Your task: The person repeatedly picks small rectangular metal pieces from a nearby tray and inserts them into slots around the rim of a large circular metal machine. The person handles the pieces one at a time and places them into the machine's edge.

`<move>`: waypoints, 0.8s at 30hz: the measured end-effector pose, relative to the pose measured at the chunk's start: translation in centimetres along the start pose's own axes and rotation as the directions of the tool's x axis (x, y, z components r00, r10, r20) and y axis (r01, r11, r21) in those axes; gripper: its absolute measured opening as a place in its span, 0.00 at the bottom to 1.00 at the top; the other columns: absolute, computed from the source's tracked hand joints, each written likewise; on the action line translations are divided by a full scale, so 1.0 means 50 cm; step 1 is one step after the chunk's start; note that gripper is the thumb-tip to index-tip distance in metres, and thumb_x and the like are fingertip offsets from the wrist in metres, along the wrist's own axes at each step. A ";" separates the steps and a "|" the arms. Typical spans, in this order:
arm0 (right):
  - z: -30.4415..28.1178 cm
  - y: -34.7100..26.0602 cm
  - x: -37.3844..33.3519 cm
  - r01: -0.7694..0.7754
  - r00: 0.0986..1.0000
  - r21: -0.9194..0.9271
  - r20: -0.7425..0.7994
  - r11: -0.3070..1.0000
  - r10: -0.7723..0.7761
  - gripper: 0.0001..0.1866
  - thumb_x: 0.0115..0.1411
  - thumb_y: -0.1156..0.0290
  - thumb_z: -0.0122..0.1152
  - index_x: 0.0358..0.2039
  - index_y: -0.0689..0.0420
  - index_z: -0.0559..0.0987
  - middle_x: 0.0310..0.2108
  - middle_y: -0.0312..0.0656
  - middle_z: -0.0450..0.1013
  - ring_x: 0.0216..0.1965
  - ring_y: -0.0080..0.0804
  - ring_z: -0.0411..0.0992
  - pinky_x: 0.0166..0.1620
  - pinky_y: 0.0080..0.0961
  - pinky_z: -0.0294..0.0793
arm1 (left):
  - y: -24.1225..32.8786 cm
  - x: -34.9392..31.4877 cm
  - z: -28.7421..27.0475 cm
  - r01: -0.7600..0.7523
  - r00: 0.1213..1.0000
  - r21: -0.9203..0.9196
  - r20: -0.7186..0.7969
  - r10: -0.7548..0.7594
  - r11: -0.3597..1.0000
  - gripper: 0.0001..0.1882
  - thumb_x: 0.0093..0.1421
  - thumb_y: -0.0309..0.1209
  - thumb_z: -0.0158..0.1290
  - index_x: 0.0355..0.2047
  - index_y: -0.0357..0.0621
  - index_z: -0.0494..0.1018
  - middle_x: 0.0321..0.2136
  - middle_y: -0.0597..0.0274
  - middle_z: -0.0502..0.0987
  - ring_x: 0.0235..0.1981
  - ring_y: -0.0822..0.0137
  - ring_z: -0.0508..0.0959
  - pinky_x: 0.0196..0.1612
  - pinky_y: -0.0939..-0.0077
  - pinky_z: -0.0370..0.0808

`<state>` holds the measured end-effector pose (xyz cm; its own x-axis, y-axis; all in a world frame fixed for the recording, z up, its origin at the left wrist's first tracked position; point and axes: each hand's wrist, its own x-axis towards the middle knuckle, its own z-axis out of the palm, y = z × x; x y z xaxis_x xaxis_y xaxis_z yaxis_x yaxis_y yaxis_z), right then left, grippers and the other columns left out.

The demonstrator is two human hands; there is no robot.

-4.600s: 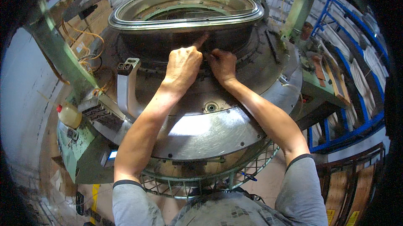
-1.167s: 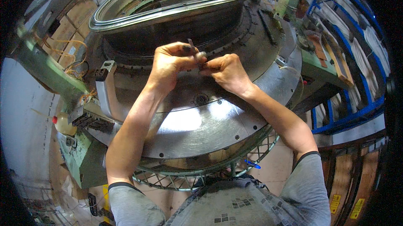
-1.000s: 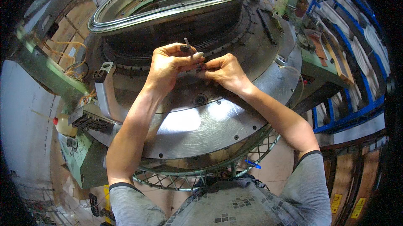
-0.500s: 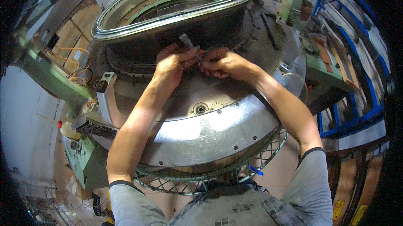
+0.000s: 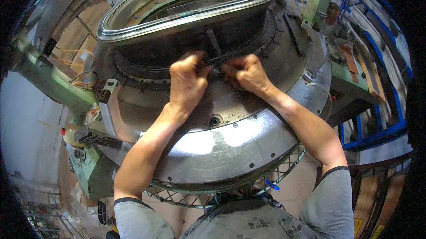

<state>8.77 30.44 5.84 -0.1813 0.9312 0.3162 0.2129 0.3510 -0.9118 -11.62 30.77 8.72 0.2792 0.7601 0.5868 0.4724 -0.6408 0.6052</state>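
Observation:
My left hand (image 5: pixel 188 81) and my right hand (image 5: pixel 249 75) are close together in front of the dark round wall (image 5: pixel 173 45) of a large metal machine. Fingers on both hands are curled in and smeared by motion. Whatever sits in their fingertips cannot be made out. Between and just above them, a narrow grey strip (image 5: pixel 214 42) stands out against the dark wall. Below the hands lies the machine's wide metal bed, with a round socket (image 5: pixel 215 121) and a shiny curved rim (image 5: pixel 222 150).
A polished ring (image 5: pixel 191 19) tops the machine. A dark bar (image 5: pixel 293 34) lies on the bed at right. At left stand a grey bracket (image 5: pixel 114 110) and a bottle with a red cap (image 5: pixel 71 135). A blue rack (image 5: pixel 377 137) is at far right.
Both hands were pinching a small grey strip-like piece between them; now they are slightly farther apart and blurred. The grey strip shows higher and to the right. The view has shifted slightly.

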 end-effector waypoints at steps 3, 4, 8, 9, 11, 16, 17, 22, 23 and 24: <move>0.004 0.008 0.002 0.070 0.995 -0.028 -0.065 0.997 -0.071 0.10 0.65 0.68 0.64 0.30 0.61 0.84 0.19 0.34 0.75 0.17 0.17 0.68 0.20 0.19 0.65 | 0.015 -0.010 0.012 -0.302 0.941 0.413 -0.018 0.339 0.859 0.20 0.47 0.19 0.62 0.44 0.35 0.78 0.53 0.42 0.76 0.53 0.43 0.75 0.55 0.55 0.75; 0.005 0.008 0.002 0.088 0.992 -0.046 -0.082 0.995 -0.091 0.10 0.65 0.68 0.64 0.30 0.61 0.84 0.19 0.34 0.74 0.17 0.17 0.68 0.20 0.19 0.65 | 0.018 -0.013 0.014 -0.300 0.941 0.446 -0.004 0.337 0.843 0.20 0.48 0.19 0.62 0.44 0.35 0.77 0.55 0.41 0.74 0.55 0.41 0.73 0.57 0.53 0.73; 0.006 0.002 0.005 0.072 0.996 -0.056 -0.057 0.996 -0.075 0.10 0.65 0.69 0.64 0.30 0.61 0.84 0.17 0.33 0.73 0.17 0.17 0.67 0.19 0.18 0.64 | 0.014 -0.015 0.022 -0.315 0.936 0.504 0.027 0.350 0.804 0.21 0.48 0.20 0.60 0.46 0.33 0.75 0.62 0.38 0.67 0.60 0.36 0.67 0.64 0.50 0.67; 0.007 0.000 0.006 0.073 0.996 -0.049 -0.054 0.996 -0.075 0.10 0.65 0.69 0.64 0.30 0.62 0.84 0.17 0.33 0.73 0.17 0.17 0.67 0.19 0.18 0.64 | 0.010 -0.014 0.024 -0.319 0.935 0.501 0.027 0.354 0.805 0.22 0.48 0.20 0.59 0.47 0.33 0.75 0.63 0.38 0.66 0.61 0.35 0.66 0.65 0.49 0.66; 0.007 -0.002 0.007 0.050 0.998 -0.064 -0.042 0.997 -0.053 0.09 0.64 0.69 0.65 0.33 0.61 0.85 0.21 0.37 0.76 0.20 0.19 0.70 0.24 0.21 0.68 | 0.003 -0.013 0.029 -0.322 0.935 0.488 0.030 0.353 0.811 0.21 0.43 0.18 0.58 0.42 0.31 0.77 0.65 0.39 0.63 0.63 0.38 0.64 0.66 0.46 0.63; 0.003 -0.001 0.009 -0.021 0.999 -0.117 -0.041 0.993 0.016 0.11 0.62 0.67 0.65 0.38 0.60 0.86 0.28 0.44 0.83 0.27 0.22 0.74 0.34 0.27 0.76 | -0.006 -0.015 0.036 -0.334 0.931 0.475 0.030 0.365 0.814 0.20 0.40 0.18 0.57 0.38 0.30 0.78 0.66 0.40 0.62 0.64 0.39 0.63 0.66 0.45 0.61; 0.004 0.000 0.009 -0.009 0.999 -0.116 -0.046 0.993 0.004 0.11 0.62 0.67 0.65 0.38 0.61 0.86 0.28 0.44 0.83 0.27 0.22 0.74 0.34 0.27 0.76 | -0.005 -0.016 0.036 -0.332 0.932 0.477 0.031 0.362 0.814 0.20 0.40 0.18 0.57 0.38 0.30 0.78 0.66 0.40 0.62 0.64 0.39 0.63 0.66 0.45 0.61; 0.005 0.004 0.011 0.004 0.998 -0.104 -0.057 0.995 -0.010 0.11 0.62 0.66 0.66 0.38 0.61 0.86 0.28 0.46 0.83 0.28 0.23 0.75 0.34 0.28 0.76 | -0.002 -0.016 0.035 -0.324 0.936 0.487 0.041 0.349 0.811 0.21 0.39 0.18 0.58 0.38 0.30 0.78 0.66 0.42 0.62 0.65 0.40 0.63 0.66 0.45 0.61; 0.004 0.005 0.011 0.002 0.998 -0.115 -0.056 0.993 -0.008 0.11 0.62 0.67 0.66 0.37 0.61 0.86 0.28 0.46 0.83 0.28 0.23 0.75 0.34 0.28 0.77 | -0.002 -0.015 0.035 -0.324 0.936 0.494 0.044 0.349 0.807 0.21 0.39 0.18 0.58 0.38 0.30 0.78 0.66 0.42 0.62 0.65 0.41 0.63 0.66 0.45 0.61; 0.004 0.006 0.012 -0.001 0.998 -0.126 -0.056 0.992 -0.006 0.11 0.62 0.67 0.65 0.37 0.61 0.86 0.29 0.46 0.83 0.28 0.24 0.76 0.34 0.29 0.77 | -0.001 -0.015 0.034 -0.324 0.936 0.500 0.046 0.349 0.803 0.21 0.39 0.18 0.59 0.38 0.31 0.78 0.66 0.42 0.62 0.65 0.41 0.63 0.66 0.45 0.61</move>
<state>8.55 31.06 5.73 -0.1288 0.9330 0.3361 0.3324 0.3599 -0.8717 -10.42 30.42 7.31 0.4649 0.4930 0.7354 0.7072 -0.7065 0.0266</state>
